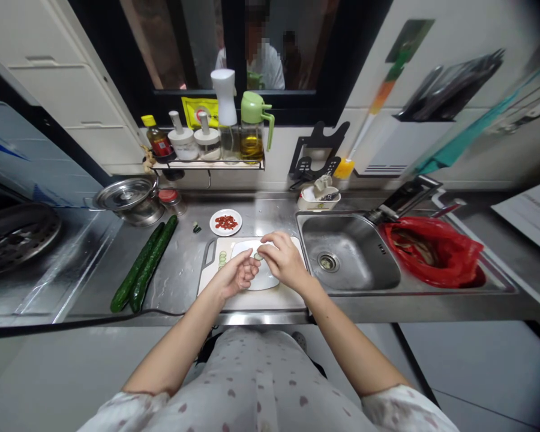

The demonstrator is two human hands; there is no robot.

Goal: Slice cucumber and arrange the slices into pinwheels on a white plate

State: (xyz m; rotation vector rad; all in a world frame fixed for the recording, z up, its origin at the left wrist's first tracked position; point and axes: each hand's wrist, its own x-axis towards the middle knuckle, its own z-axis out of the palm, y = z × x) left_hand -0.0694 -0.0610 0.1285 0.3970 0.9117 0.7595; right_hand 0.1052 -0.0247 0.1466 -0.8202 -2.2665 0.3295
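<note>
Over a white plate point(261, 282) my right hand point(284, 259) pinches a thin cucumber slice point(257, 256) between thumb and fingertips. My left hand point(240, 275) is beside it, palm turned up and fingers curled; whether something lies inside them is hidden. The plate rests on a pale cutting board point(263, 301) with a grey handle. Several more cucumber slices point(222, 259) lie in a row on the board, left of the plate. Behind the board stands a small white dish point(213, 225) of chopped red pieces.
Two whole cucumbers point(150, 267) lie on the counter at left, near a lidded steel pot point(130, 201) and a red-lidded jar point(171, 201). A sink point(355, 258) adjoins the board at right, with a red plastic bag point(454, 258) beyond. Condiment bottles fill a shelf point(211, 165).
</note>
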